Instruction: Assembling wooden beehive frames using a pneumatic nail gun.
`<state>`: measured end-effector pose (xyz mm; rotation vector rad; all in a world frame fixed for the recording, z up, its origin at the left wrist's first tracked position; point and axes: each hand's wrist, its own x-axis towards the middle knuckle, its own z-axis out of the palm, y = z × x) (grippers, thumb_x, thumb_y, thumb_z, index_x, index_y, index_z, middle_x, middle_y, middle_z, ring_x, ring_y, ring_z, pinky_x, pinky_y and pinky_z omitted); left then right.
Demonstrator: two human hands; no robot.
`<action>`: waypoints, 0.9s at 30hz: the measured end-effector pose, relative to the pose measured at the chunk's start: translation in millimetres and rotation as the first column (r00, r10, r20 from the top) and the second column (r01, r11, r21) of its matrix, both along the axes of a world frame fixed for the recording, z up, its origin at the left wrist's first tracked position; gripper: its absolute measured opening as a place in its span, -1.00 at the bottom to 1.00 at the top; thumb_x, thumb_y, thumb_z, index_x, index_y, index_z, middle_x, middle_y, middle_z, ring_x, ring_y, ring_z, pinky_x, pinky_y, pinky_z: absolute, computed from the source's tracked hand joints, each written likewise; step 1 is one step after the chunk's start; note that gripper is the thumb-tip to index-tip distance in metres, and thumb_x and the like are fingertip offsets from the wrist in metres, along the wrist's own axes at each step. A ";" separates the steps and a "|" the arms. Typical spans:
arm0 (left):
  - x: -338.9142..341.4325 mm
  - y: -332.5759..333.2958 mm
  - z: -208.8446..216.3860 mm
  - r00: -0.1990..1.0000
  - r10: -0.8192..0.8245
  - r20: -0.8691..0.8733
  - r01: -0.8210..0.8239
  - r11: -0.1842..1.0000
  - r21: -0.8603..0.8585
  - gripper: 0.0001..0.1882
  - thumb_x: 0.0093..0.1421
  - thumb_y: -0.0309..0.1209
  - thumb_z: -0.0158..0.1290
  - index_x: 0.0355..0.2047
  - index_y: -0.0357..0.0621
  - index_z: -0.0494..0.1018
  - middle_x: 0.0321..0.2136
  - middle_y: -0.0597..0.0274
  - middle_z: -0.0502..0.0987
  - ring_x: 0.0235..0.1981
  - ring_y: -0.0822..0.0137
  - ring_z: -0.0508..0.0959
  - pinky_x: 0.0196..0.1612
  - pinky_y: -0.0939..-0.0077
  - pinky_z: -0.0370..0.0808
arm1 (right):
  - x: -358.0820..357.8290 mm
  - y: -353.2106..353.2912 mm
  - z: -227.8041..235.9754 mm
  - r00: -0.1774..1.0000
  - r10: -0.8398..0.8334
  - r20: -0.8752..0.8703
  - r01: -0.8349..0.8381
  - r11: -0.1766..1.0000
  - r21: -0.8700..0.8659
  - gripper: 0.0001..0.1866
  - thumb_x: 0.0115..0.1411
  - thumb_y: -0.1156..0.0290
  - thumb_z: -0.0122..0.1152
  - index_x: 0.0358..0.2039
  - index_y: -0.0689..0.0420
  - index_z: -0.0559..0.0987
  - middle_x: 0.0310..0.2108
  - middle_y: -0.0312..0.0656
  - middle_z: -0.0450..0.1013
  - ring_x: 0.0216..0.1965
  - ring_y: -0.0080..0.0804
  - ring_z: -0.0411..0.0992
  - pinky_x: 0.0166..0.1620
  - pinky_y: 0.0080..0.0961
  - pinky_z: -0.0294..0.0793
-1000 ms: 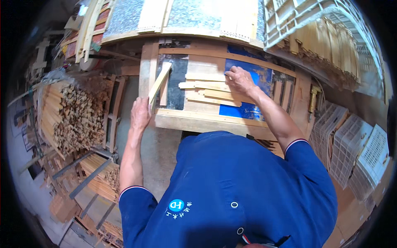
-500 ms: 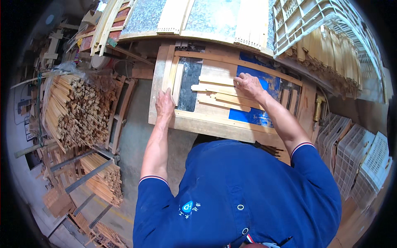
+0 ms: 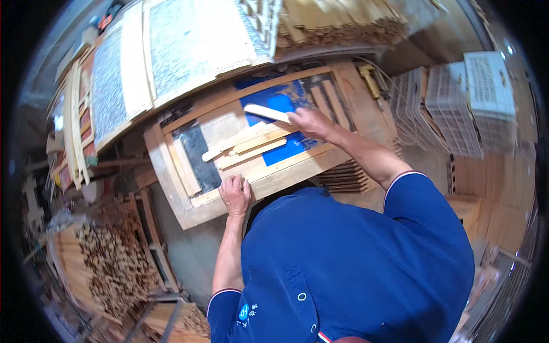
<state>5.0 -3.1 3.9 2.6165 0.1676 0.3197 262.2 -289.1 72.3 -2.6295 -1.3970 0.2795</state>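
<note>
My right hand point(image 3: 310, 123) grips one end of a pale wooden strip point(image 3: 266, 112), which is lifted at a slant over the blue panel point(image 3: 284, 154) of the workbench. Several more wooden strips point(image 3: 251, 145) lie side by side just below it, on a plain board and the blue panel. On the near rail of the workbench point(image 3: 303, 166) rests my left hand point(image 3: 235, 194), its fingers a little apart and nothing seen in them. Another strip point(image 3: 187, 166) lies along the left side of the bench, beside a dark panel point(image 3: 200, 153).
A higher table with shiny grey sheets point(image 3: 189, 46) stands beyond the bench, with stacked wood strips point(image 3: 343, 23) at its right. A yellow tool point(image 3: 370, 83) sits at the bench's right corner, near pale plastic crates point(image 3: 449, 103). Bundled wood sticks point(image 3: 114, 266) fill the lower left.
My right hand has picked up one strip from the group and raised its end. The left hand has slid from the bench's left side to its near rail. The view has turned right.
</note>
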 end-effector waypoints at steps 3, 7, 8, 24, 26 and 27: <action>10.9 -13.4 -0.9 0.999 -0.046 -0.010 0.046 0.998 0.042 -0.69 0.10 -0.24 0.27 -0.15 -0.01 0.56 -0.21 0.17 0.53 -0.12 0.12 0.49 -0.02 0.12 0.34 | -21.4 -73.6 6.1 0.951 -0.309 0.009 0.307 0.948 0.084 -0.72 0.26 0.41 0.09 -0.01 0.10 0.45 -0.28 0.02 0.45 -0.24 0.06 0.51 -0.26 -0.09 0.56; 18.5 -10.4 -7.2 0.994 -0.113 -0.009 0.113 0.988 0.101 -0.68 0.08 -0.20 0.28 -0.17 0.01 0.56 -0.25 0.18 0.52 -0.13 0.12 0.49 -0.01 0.11 0.34 | -28.2 -118.9 -31.7 0.737 -0.664 0.129 0.669 0.743 0.005 -0.69 0.27 0.37 0.08 0.04 0.03 0.50 -0.27 0.06 0.47 -0.25 0.10 0.53 -0.21 -0.05 0.58; 19.8 -9.0 -6.8 0.991 -0.132 -0.010 0.132 0.985 0.109 -0.68 0.08 -0.20 0.28 -0.18 0.01 0.56 -0.25 0.18 0.51 -0.13 0.11 0.49 -0.01 0.11 0.34 | -24.8 -125.7 -41.5 0.704 -0.692 0.160 0.706 0.706 -0.052 -0.65 0.27 0.36 0.10 0.08 -0.02 0.52 -0.25 0.04 0.47 -0.27 0.07 0.54 -0.22 -0.08 0.59; 24.7 -10.7 -9.1 0.993 -0.115 0.006 0.113 0.985 0.128 -0.72 0.09 -0.22 0.23 -0.20 0.00 0.56 -0.32 0.17 0.48 -0.19 0.10 0.47 -0.09 0.12 0.35 | -13.6 -137.7 -58.3 0.560 -0.818 -0.128 0.827 0.542 0.152 -0.54 0.22 0.32 0.17 0.16 -0.01 0.54 -0.01 0.03 0.49 0.05 0.12 0.46 0.11 -0.08 0.47; 21.4 -10.4 -11.1 0.995 -0.096 0.037 0.090 0.988 0.122 -0.72 0.09 -0.23 0.23 -0.20 0.00 0.56 -0.32 0.16 0.47 -0.19 0.10 0.47 -0.08 0.12 0.35 | -15.9 -143.2 -49.5 0.526 -0.824 -0.210 0.850 0.505 0.147 -0.51 0.20 0.31 0.20 0.16 0.05 0.53 0.02 0.07 0.48 0.07 0.15 0.45 0.13 -0.06 0.47; 20.0 -12.7 -9.7 0.996 -0.089 0.009 0.087 0.990 0.115 -0.72 0.08 -0.24 0.24 -0.20 0.00 0.56 -0.31 0.17 0.48 -0.19 0.09 0.47 -0.08 0.13 0.35 | -14.0 -151.2 -47.0 0.530 -0.822 -0.209 0.848 0.510 0.146 -0.51 0.20 0.31 0.20 0.16 0.05 0.53 0.02 0.07 0.48 0.07 0.15 0.45 0.13 -0.06 0.47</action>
